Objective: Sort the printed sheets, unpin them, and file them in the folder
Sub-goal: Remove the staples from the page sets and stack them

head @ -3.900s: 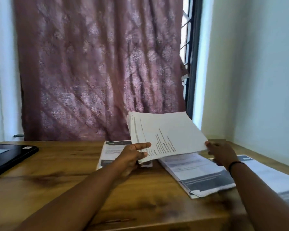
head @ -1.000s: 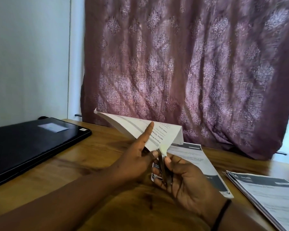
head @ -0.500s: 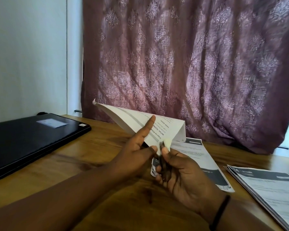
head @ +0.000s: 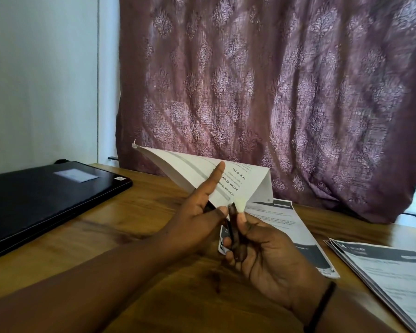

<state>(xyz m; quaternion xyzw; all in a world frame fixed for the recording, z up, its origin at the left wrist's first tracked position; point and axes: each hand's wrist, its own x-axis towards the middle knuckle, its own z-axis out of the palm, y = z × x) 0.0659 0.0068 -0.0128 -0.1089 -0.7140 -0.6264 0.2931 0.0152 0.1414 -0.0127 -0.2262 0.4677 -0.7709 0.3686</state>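
Since the bundle of white printed sheets [head: 228, 181] is held up off the desk by one corner, you can see how floppy it is: thin paper, light, the free end sticking out to the left and one edge folded over near the curtain side. The left hand [head: 197, 224] pinches the bundle at its lower corner, thumb against the side of the hand and index finger stretched flat up the printed face, while the right hand [head: 262, 255] is curled shut around a dark slim tool [head: 233, 227] whose tip sits right at that same corner. I'd guess that's where the pin or staple is, though I can't actually make one out. Paper like this tears easily at a fastening, so I'd grip close to the corner, like the left hand does, and pry gently. Two more lots of printed sheets lie flat on the brown wooden desk [head: 130, 224]: a grey-banded stack [head: 296, 234] just behind the hands and another stack [head: 389, 277] off to the right. A closed black laptop-looking thing or folder [head: 46, 200] sits at the left; can't tell which. Behind it all hangs a mauve patterned curtain [head: 274, 92] next to a plain pale wall [head: 41, 80].
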